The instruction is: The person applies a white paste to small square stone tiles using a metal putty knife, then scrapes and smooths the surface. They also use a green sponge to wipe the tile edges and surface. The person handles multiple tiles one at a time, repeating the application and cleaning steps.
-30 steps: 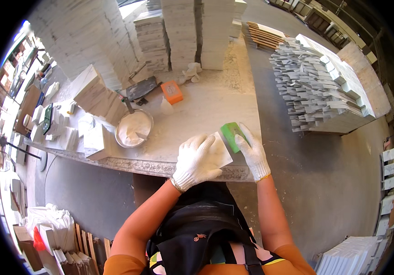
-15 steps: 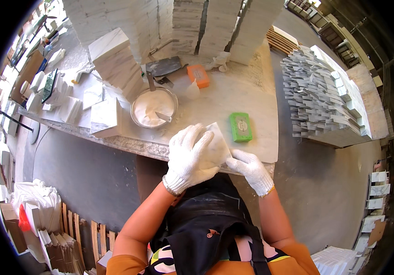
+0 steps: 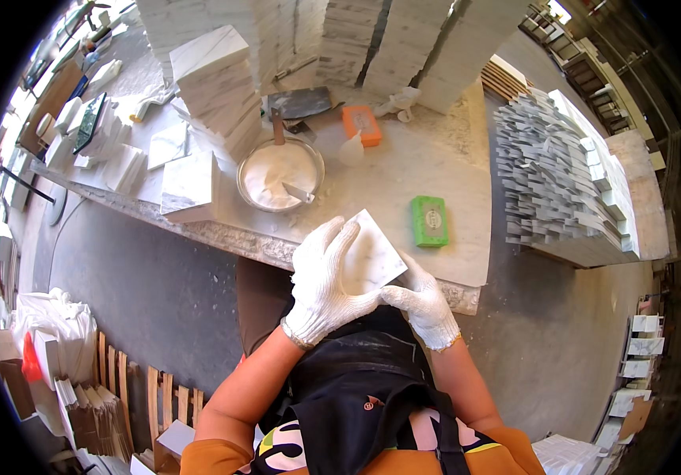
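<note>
A square white marble tile (image 3: 372, 252) with faint grey veining is tilted up in front of me, just over the table's near edge. My left hand (image 3: 321, 277), in a white knit glove, grips its left side with the fingers over the edge and the thumb along the bottom. At the lower right corner my right hand (image 3: 426, 302), gloved the same way, pinches the tile; some of its fingers are hidden behind it. Right of the tile lies a green block (image 3: 430, 222). A bowl of whitish paste (image 3: 279, 176) with a scraper (image 3: 299, 193) in it stands beyond my left hand.
An orange block (image 3: 361, 126) and a wide dark blade (image 3: 299, 103) lie farther back on the stone table (image 3: 455, 261). Stacked marble tiles (image 3: 212, 87) rise at the left, and tall slabs (image 3: 356, 39) at the back. To the right stands a pile of thin tile pieces (image 3: 550, 170).
The tile has turned so its veined face shows more fully. My right hand has moved left and closer under its corner. The whole view has shifted slightly.
</note>
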The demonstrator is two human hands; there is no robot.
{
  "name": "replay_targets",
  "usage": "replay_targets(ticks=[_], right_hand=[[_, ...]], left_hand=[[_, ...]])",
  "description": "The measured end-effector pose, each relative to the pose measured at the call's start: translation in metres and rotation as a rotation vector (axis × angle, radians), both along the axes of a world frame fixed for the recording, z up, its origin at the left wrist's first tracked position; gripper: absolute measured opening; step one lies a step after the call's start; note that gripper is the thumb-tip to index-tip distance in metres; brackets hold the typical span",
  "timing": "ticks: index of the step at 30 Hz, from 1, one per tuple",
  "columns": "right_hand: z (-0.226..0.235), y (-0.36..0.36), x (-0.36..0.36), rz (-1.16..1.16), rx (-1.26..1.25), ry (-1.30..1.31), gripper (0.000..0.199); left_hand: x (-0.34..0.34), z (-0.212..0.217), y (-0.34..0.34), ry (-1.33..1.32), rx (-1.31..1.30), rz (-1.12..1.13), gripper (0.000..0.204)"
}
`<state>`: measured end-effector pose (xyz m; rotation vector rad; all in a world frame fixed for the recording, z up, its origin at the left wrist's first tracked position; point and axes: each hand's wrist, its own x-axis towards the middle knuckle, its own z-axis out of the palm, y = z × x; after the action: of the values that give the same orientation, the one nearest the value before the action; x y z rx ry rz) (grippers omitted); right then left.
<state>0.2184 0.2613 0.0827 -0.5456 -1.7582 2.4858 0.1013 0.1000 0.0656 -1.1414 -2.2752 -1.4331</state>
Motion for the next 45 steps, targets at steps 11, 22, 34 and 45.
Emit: replay_targets(ticks=[11, 22, 34, 45], right_hand=[[0.007, 0.033, 0.008, -0.236, -0.078, -0.085, 0.075], [0.003, 0.031, 0.021, 0.015, -0.063, -0.149, 0.044], [-0.005, 0.121, 0.053, -0.314, -0.069, 0.053, 0.036], [-0.003, 0.204, -0.026, -0.519, 0.009, -0.003, 0.033]], left_hand=[[0.006, 0.008, -0.002, -0.053, -0.032, -0.060, 0.098], [0.003, 0.012, 0.008, 0.090, -0.173, -0.307, 0.098], [-0.010, -0.038, -0.049, -0.031, -0.234, -0.092, 0.079], [-0.001, -0.042, -0.078, -0.101, -0.175, -0.029, 0.059]])
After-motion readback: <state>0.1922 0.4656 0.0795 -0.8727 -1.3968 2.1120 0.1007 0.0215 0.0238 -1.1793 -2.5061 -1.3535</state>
